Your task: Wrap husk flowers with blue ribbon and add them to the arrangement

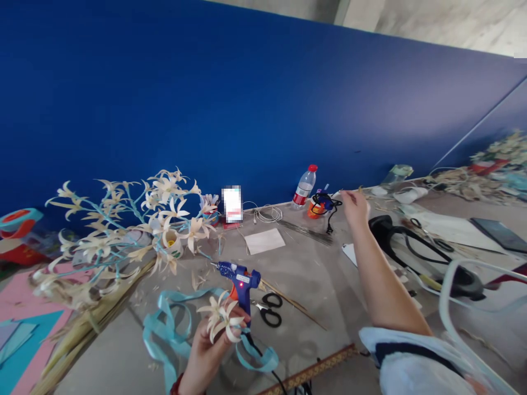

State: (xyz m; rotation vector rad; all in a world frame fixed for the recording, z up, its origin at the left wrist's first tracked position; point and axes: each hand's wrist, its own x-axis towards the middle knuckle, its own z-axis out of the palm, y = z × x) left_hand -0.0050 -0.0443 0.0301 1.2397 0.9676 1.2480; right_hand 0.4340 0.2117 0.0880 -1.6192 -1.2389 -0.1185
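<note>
My left hand [209,348] is closed around a cream artificial flower [223,317] with several petals, low in the middle of the view. Light blue ribbon [164,323] trails from beside that hand and curls over the table. Just beyond the flower is a blue hot glue gun [241,281] with an orange trigger and a lit red light. Scissors [272,310] with black handles lie to its right. Far forward on the right, my right hand [354,207] has its fingers pinched together beside a bundled black cord [325,202]; what they hold, if anything, is too small to name.
Finished flower stems [119,214] fill the left side. Along the blue partition [230,109] stand a bright-screened phone [233,204], a bottle [304,187] and an orange cup [315,208]. White paper [265,240] and thin wires [304,231] lie before them. Black headgear-like straps [411,252] lie right.
</note>
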